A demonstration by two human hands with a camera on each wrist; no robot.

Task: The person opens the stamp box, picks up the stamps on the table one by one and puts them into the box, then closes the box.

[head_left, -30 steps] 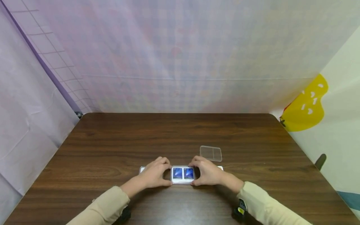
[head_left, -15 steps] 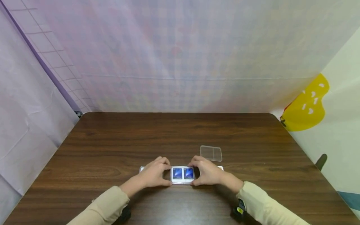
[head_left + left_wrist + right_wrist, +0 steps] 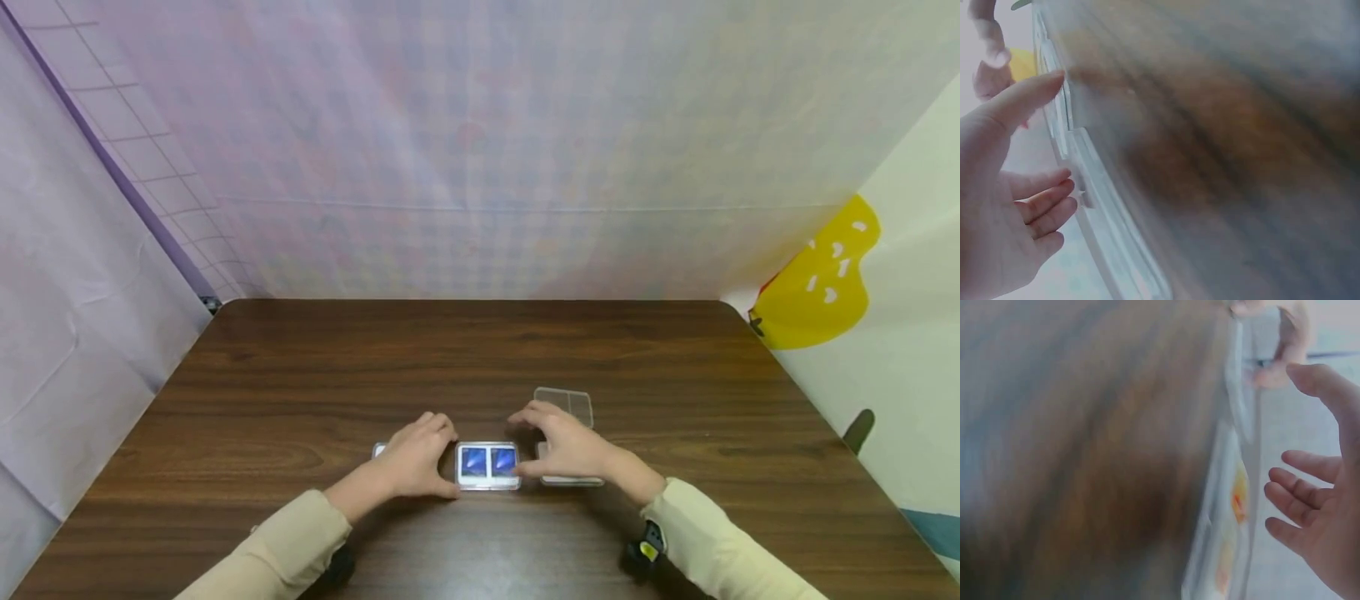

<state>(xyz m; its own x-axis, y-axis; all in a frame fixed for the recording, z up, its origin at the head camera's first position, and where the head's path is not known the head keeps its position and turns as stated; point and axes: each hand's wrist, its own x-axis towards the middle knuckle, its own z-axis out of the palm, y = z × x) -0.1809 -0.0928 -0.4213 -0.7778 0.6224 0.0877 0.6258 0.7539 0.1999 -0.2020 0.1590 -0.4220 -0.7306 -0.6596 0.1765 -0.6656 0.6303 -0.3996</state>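
Observation:
A flat clear case (image 3: 488, 482) holding two blue-printed cards lies on the table between the hands. My left hand (image 3: 415, 457) is at its left end, thumb by the near left corner and fingers just beyond the far one; contact is hard to tell. Loosely bent, its fingers (image 3: 1050, 209) show nothing held. My right hand (image 3: 567, 446) hovers at the right end, thumb near the case's edge, with fingers (image 3: 1294, 494) spread and nothing in them. Beneath that hand lies a second flat case (image 3: 573, 481), partly covered. Another case (image 3: 378, 450) shows only a corner behind the left hand.
A clear divided lid (image 3: 580, 407) lies behind the right hand, partly hidden by it. The brown wooden table (image 3: 450, 358) reaches back to a pale curtain (image 3: 465, 167). Curtains also hang at the left and right sides.
My right hand has let go of the middle case's right end and shifted right and up. My left fingers have lifted slightly from its left end. The case stays in place.

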